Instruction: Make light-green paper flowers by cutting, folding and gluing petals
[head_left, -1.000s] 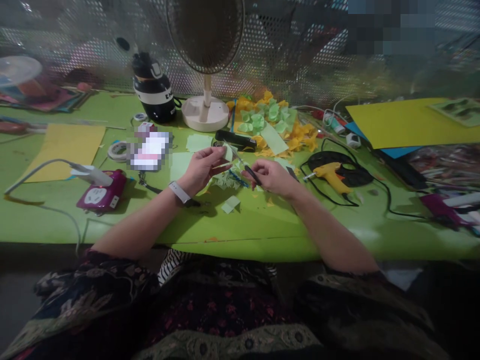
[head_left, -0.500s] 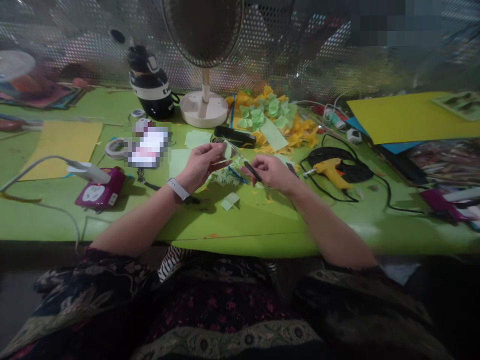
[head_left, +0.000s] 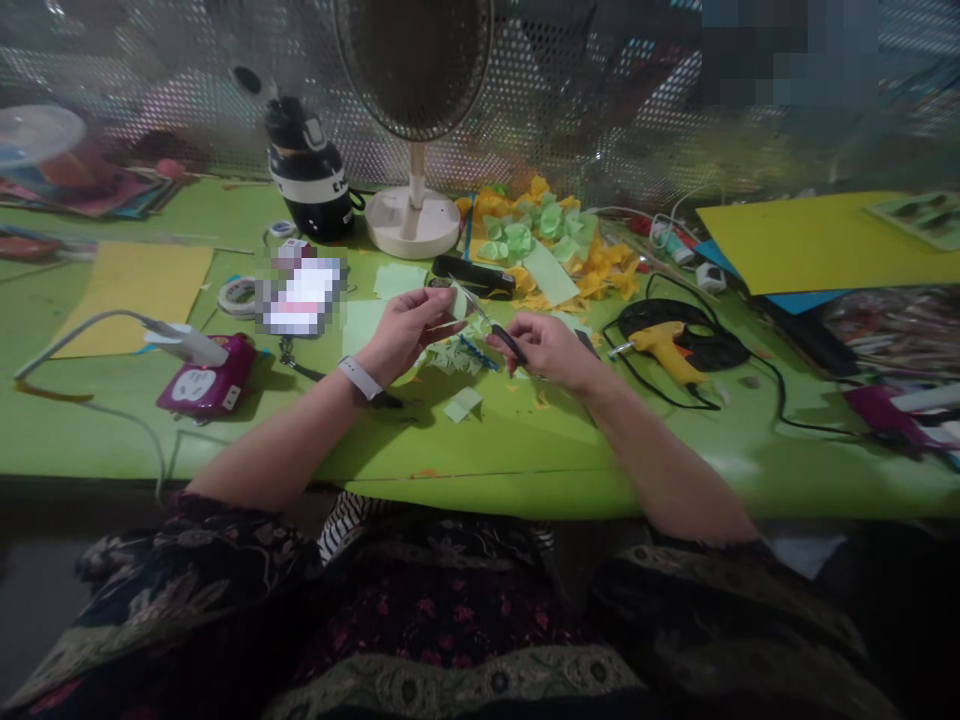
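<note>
Between the thumb and fingers of my left hand (head_left: 409, 328) is a small piece of light green paper (head_left: 459, 301). My right hand (head_left: 546, 350) grips a pair of scissors (head_left: 508, 343) by its dark handles. The scissor blades point up and left and meet the paper at my left fingertips; whether they are parted I cannot tell. Below the hands lie light green paper scraps (head_left: 450, 357) and a small folded green square (head_left: 463, 404). A black stapler (head_left: 474, 277) rests just behind my left fingertips.
Behind the hands are a heap of green and orange paper flowers (head_left: 551, 225), a fan (head_left: 412, 225) and a black bottle (head_left: 311, 185). To the right lies a yellow glue gun (head_left: 664, 350) with its cord. A phone (head_left: 306, 295), tape roll (head_left: 241, 296) and purple power socket (head_left: 206, 378) sit left.
The view has shifted slightly, moving everything a little to the right and down. Both hands keep nearly the same pose, with the scissors still at the green paper.
</note>
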